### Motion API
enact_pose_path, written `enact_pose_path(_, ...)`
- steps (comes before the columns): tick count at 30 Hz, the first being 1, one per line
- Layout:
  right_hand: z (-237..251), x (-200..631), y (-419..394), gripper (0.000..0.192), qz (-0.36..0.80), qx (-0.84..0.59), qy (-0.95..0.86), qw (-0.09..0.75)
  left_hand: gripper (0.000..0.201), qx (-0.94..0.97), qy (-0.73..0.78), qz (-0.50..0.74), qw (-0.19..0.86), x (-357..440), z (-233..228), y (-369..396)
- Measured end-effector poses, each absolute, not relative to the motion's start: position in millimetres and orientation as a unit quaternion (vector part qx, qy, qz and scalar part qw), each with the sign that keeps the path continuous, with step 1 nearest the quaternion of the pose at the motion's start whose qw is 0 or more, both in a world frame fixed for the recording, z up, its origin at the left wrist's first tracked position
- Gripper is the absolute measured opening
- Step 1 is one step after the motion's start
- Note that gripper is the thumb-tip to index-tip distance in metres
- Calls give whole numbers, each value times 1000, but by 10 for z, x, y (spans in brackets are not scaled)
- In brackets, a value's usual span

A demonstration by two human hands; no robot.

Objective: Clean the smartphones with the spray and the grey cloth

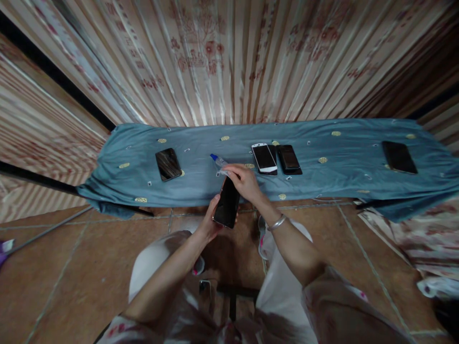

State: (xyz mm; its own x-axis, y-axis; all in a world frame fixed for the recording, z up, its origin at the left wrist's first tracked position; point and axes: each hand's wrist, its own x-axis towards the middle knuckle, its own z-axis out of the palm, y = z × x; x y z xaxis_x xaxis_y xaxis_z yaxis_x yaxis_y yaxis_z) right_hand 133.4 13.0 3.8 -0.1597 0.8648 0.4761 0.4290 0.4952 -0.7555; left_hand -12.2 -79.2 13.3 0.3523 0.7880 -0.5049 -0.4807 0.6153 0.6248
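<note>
My left hand [210,223] holds a black phone [227,204] from below, its dark screen facing up, just in front of the low table. My right hand [244,181] rests on the phone's top end and grips a small clear bottle with a blue cap [218,161] that points away over the table's blue cloth [201,186]. A silver bracelet [277,222] circles my right wrist.
Several other phones lie on the cloth: a black one [168,164] at left, a white one [264,158] beside a black one [289,159] at centre right, and a dark one [399,156] at far right. Striped curtains [229,57] hang behind. Tiled floor [71,267] lies below.
</note>
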Motion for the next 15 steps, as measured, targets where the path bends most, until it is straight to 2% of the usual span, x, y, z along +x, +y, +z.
enact_pose_path(5, 48, 1284, -5, 30, 181, -405, -783, 436, 49, 190, 410, 402, 796, -147, 115, -764)
enact_pose_path(15, 79, 1137, -251, 35, 149, -335, -836, 409, 29, 143, 461, 452, 750, -179, 152, -746)
